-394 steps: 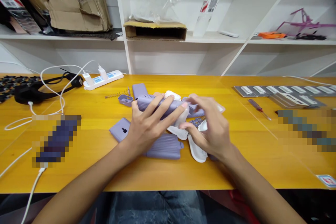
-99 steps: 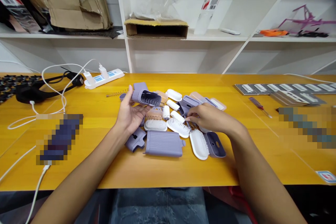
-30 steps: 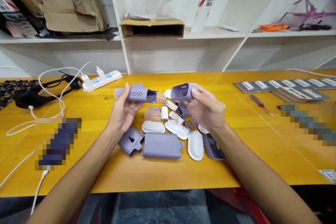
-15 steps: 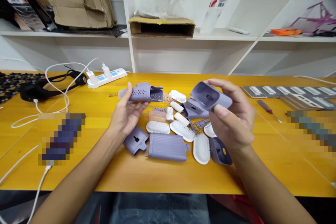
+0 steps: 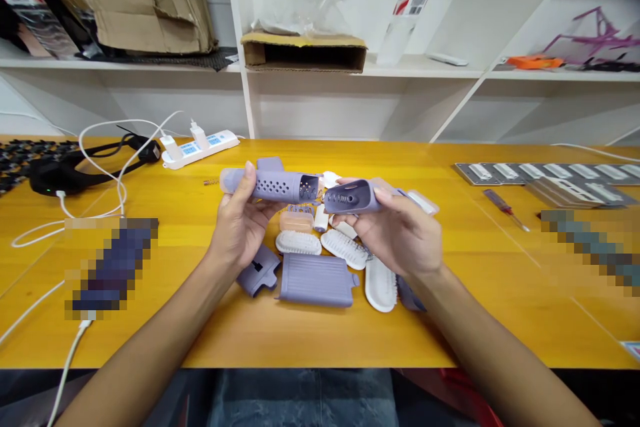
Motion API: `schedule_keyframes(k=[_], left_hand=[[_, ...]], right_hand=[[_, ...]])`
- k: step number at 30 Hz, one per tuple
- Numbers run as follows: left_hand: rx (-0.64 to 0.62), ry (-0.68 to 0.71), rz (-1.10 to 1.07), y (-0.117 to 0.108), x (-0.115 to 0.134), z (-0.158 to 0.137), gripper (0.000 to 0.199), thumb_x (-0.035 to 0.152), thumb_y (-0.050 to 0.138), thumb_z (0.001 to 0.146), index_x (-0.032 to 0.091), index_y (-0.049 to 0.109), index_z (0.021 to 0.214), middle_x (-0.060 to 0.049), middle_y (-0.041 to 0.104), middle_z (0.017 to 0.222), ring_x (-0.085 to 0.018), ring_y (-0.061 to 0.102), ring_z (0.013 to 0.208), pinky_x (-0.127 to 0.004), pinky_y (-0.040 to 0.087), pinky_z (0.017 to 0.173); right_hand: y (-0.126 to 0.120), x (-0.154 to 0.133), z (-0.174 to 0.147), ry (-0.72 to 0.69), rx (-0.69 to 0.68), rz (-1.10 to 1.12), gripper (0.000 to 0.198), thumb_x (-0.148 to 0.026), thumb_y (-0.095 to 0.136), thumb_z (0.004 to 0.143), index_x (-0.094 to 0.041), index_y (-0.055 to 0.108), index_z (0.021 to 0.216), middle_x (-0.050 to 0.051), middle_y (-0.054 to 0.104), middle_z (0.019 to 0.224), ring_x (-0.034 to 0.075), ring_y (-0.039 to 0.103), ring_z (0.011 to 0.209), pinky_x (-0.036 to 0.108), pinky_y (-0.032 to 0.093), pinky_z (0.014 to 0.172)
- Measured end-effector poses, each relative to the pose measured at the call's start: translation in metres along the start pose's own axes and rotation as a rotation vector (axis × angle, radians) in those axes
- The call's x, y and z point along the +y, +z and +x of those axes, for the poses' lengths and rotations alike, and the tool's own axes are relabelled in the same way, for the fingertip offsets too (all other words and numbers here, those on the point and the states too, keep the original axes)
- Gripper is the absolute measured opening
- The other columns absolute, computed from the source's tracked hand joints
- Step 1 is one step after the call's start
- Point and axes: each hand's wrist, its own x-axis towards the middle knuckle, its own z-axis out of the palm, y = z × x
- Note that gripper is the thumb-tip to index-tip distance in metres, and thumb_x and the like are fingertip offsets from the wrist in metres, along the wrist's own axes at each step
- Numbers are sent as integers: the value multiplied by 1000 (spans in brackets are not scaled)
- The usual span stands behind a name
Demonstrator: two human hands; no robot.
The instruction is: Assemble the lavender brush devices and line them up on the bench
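- the left hand (image 5: 240,223) has its fingers wrapped round a perforated purple sleeve (image 5: 275,187), thumb along the near face, the other fingers underneath and mostly hidden by it.
- the right hand (image 5: 407,233) grips a hollow purple cap (image 5: 367,197), its thumb against the near side; two fingertips peep out below, the rest are out of sight.
- both parts are held above the middle of the desk (image 5: 250,340), open ends facing each other; whether they touch is hard to tell.
- a coiled spring (image 5: 340,198) shows in the cap's mouth; its other end is lost in the clutter of the gap.
- behind the sleeve only the top of a purple block (image 5: 270,164) shows.
- below the hands lie a peach box (image 5: 297,220), a white cylinder (image 5: 321,218) partly covered from above, and a ribbed purple panel (image 5: 317,279) in full view.
- the left hand overlaps a slotted purple piece (image 5: 259,269); the right forearm covers most of a purple cup (image 5: 413,299), just beside a white oval tray (image 5: 381,285).
- at left, a phone-like slab (image 5: 117,263) is pixelated.
- on the shelf, the clear bottle (image 5: 405,27) is cut off at the top.
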Motion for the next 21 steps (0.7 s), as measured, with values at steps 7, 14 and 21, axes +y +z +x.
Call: schedule_keyframes(k=[7, 14, 21], left_hand=[[-28, 41, 38, -1, 0, -1, 37, 42, 98, 78, 19, 73, 94, -3, 81, 92, -17, 79, 84, -27, 65, 77], [-2, 49, 39, 3, 1, -3, 38, 42, 97, 80, 18, 72, 97, -2, 80, 95, -17, 78, 84, -27, 63, 75], [-27, 73, 30, 2, 0, -5, 36, 39, 97, 80, 20, 71, 96, -1, 79, 97, -16, 78, 88, -26, 63, 77]], right_hand=[[1, 0, 0, -8, 9, 20, 30, -46, 57, 97, -30, 78, 113, 10, 81, 119, 38, 74, 112, 64, 62, 93], [3, 2, -2, -32, -9, -28, 32, -46, 63, 96, -28, 77, 118, 11, 78, 125, 38, 71, 122, 64, 62, 98], [3, 4, -4, -63, -15, -32, 27, -47, 66, 99, -29, 77, 117, 10, 77, 123, 37, 71, 122, 63, 62, 100]])
